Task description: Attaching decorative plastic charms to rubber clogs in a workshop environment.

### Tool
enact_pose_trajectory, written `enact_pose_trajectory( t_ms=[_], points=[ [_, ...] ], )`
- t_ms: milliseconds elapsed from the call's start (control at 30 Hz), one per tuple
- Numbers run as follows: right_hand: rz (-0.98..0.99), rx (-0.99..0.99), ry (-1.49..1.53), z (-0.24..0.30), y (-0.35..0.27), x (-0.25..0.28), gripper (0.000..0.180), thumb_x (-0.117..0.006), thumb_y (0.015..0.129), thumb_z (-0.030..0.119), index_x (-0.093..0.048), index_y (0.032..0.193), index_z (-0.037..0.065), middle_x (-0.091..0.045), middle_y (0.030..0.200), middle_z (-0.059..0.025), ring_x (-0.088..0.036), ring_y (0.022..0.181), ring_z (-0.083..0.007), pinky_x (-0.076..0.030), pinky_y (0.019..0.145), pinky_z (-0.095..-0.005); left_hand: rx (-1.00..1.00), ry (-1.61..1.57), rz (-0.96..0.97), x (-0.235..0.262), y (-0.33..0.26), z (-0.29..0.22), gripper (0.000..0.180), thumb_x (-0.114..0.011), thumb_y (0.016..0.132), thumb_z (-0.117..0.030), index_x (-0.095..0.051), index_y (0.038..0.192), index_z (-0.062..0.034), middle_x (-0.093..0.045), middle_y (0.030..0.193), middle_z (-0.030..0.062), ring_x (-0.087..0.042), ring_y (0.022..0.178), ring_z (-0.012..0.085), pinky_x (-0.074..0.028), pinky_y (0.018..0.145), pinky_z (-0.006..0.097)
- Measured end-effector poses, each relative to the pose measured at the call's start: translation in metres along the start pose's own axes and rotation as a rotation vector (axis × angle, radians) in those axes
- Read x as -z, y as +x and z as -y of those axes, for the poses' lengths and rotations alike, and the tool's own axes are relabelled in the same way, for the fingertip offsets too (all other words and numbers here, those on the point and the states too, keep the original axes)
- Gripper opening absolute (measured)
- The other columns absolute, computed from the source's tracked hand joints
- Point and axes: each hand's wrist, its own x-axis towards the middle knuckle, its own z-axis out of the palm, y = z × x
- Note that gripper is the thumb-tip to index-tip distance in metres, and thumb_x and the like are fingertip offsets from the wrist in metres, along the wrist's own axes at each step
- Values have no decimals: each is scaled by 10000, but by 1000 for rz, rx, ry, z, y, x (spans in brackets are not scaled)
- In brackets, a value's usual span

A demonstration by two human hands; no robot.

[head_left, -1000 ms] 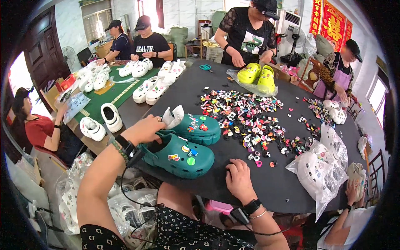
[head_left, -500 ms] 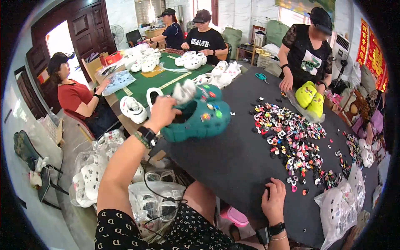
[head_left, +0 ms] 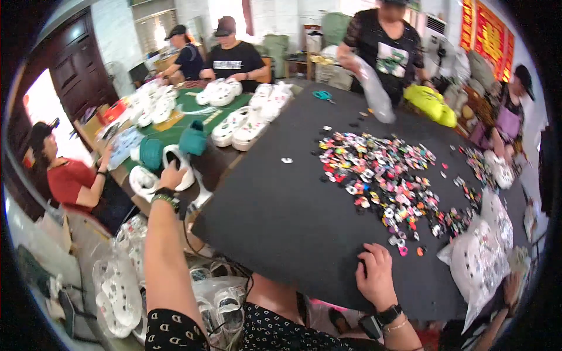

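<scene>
My left hand (head_left: pixel 168 176) reaches to the left and grips a white clog (head_left: pixel 185 178) at its opening, fingers closed on it. Beside it stands another white clog (head_left: pixel 144 182). Just beyond these are two teal clogs, one (head_left: pixel 193 139) behind my fingers and the other (head_left: pixel 151 153) farther left. On the near right of the black tabletop (head_left: pixel 281 234) my right hand (head_left: pixel 376 274) rests with its fingers loosely bent and apart, nothing in them. A heap of small colourful shoe charms (head_left: pixel 380 175) spreads over the table ahead of it.
More white clogs (head_left: pixel 240 128) stand on the green table (head_left: pixel 187 105). Bagged white clogs (head_left: pixel 477 257) lie at the right edge. Across the table a person holds a clear plastic bag (head_left: pixel 374 88) near yellow-green clogs (head_left: pixel 430 105). Teal scissors (head_left: pixel 322 95) lie at the far edge.
My left hand has let go of the teal clogs, now lying beyond the white ones, and has taken hold of a white clog. The whole view has shifted. The person opposite has lifted a bag.
</scene>
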Motion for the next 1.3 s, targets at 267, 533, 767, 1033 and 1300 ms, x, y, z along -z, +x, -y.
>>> enact_pose_trajectory(
  t_ms=[267,533,767,1033,1300],
  points=[
    [-32,17,45,-7,-4,-4,252,-638,791,74,-601,1038,41,-564,1207,-162,-487,1198,-367,-401,994,-488,-184,66,26,-12,-27,-44,635,-723,805,-291,-532,1298,62,-598,1219,294,-550,1172,403,-430,1004,450],
    [-72,30,38,-13,-6,-12,256,-615,832,115,-591,1075,38,-556,1229,-152,-479,1216,-353,-405,1000,-470,-585,-176,11,-13,-219,-202,558,-656,895,-268,-472,1399,-116,-304,1520,231,-199,1428,462,-235,1114,603],
    [-67,2,316,-41,-23,28,287,-674,788,58,-592,1062,58,-551,1240,-164,-494,1205,-352,-417,1007,-461,-677,-173,111,-63,-303,-243,512,-615,925,-321,-504,1373,-99,-318,1522,215,-185,1445,439,-184,1113,647],
    [-561,-286,-577,-162,-106,223,522,-781,756,222,-542,1181,36,-503,1269,-227,-473,1182,-413,-372,1039,-482,-646,-109,120,-64,-310,-246,464,-574,943,-329,-552,1315,-53,-387,1471,240,-248,1416,449,-178,1116,649],
    [-345,-717,-525,-225,-168,261,331,-771,753,216,-607,946,3,-616,1011,-173,-537,1022,-394,-434,872,-457,-661,-132,39,-68,-311,-246,443,-587,925,-297,-566,1286,-39,-450,1407,269,-321,1372,462,-195,1114,637]
  ],
)
